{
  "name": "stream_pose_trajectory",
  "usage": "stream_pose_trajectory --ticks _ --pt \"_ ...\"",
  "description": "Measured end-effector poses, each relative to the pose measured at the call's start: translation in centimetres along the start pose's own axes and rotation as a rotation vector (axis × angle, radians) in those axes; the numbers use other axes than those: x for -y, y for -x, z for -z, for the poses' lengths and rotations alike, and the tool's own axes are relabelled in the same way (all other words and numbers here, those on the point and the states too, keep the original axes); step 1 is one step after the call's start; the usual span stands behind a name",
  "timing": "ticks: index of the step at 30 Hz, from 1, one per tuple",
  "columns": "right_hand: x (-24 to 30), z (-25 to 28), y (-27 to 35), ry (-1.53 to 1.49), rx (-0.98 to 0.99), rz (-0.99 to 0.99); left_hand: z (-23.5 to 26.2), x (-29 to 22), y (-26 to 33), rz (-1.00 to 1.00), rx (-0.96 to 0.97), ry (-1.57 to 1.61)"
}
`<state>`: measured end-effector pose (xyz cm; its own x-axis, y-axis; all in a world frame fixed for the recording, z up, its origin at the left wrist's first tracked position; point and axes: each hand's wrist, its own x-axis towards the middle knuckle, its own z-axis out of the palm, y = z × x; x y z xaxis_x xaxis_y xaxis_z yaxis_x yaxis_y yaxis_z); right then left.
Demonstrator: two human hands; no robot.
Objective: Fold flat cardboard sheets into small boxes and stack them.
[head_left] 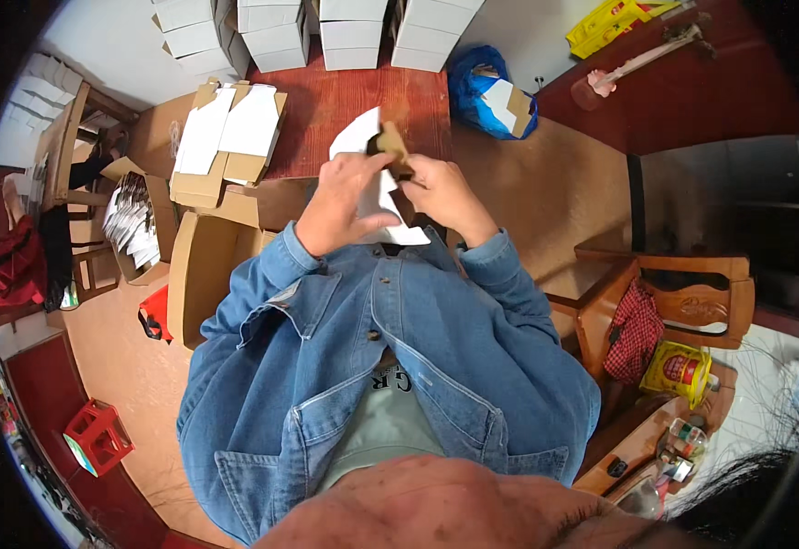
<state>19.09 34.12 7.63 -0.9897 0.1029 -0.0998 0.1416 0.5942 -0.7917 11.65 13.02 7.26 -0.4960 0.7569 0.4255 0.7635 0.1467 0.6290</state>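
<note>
In front of my chest I hold a partly folded cardboard box blank (356, 134), white on one face and brown on the other. My left hand (337, 199) grips its left side, with the thumb stretched across the white face. My right hand (447, 194) pinches the right side, near a blurred brown flap. Just beyond lies the near edge of a red-brown wooden table (356, 91). A stack of flat white and brown blanks (226, 137) rests on the table's left part.
Several stacks of white boxes (352, 35) line the table's far side. A blue plastic bag (491, 91) stands right of it. At left are an open carton (194, 274) and another carton (136, 224) full of white pieces. A wooden chair (692, 293) is at right.
</note>
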Motion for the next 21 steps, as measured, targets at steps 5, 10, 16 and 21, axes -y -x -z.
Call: stream_pose_trajectory --ticks 5,10,16,21 --pt "-1.9 1.8 0.0 -0.008 -0.169 -0.029 0.2 2.7 2.4 0.086 -0.188 -0.143" --pt "-2.2 0.1 -0.5 0.038 -0.171 0.020 0.9 0.9 3.0 0.168 -0.264 -0.333" --pt "-0.8 -2.4 -1.9 0.121 -0.193 0.174 0.6 1.9 4.1 0.330 -0.289 -0.345" --pt "-0.3 -1.9 -3.4 0.193 -0.168 0.281 0.5 2.8 4.0 0.308 -0.328 -0.441"
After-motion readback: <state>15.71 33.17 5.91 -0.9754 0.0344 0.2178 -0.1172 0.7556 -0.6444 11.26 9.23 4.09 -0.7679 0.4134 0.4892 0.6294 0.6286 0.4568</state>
